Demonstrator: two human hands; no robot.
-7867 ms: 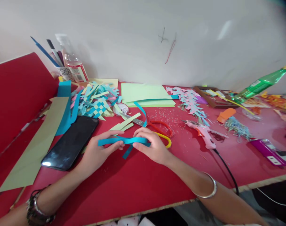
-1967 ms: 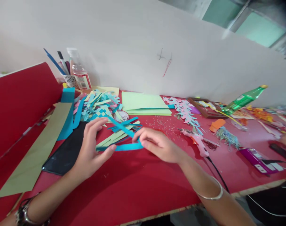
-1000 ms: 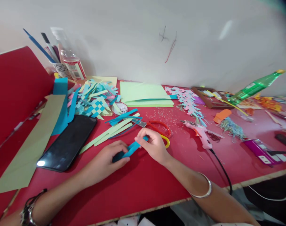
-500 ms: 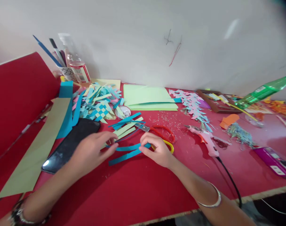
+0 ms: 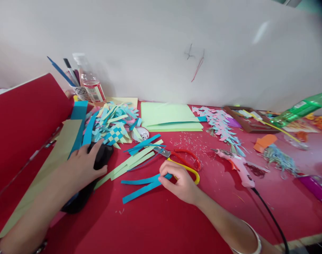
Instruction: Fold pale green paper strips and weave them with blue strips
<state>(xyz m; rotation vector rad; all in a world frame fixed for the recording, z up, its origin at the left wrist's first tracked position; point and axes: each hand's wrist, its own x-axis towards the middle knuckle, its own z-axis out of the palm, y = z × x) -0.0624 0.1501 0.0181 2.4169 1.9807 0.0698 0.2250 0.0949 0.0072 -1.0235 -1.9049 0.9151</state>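
My right hand (image 5: 178, 180) pinches the joined end of a blue paper strip (image 5: 142, 190), whose two tails spread to the left. Close beyond that hand lie scissors with red and yellow handles (image 5: 186, 165). Over a black phone (image 5: 102, 155) is my left hand (image 5: 83, 164), thumb and fingers spread; whether it touches the phone cannot be seen. Pale green strips (image 5: 134, 160) and further blue strips (image 5: 143, 143) lie between the hands, partly across the scissor blades. Behind them sits a heap of woven and loose paper pieces (image 5: 113, 123).
Pale green sheets (image 5: 168, 114) lie by the wall, beside a paper garland (image 5: 219, 123). A pink glue gun (image 5: 236, 164) with a cord lies right. Farther right are a brown tray (image 5: 245, 123) and a green bottle (image 5: 301, 107). A clear bottle (image 5: 90, 83) stands at left.
My left hand has moved left, away from the blue strip's tails, to over the phone. My right hand keeps its pinch on the strip. The view has tilted slightly upward.
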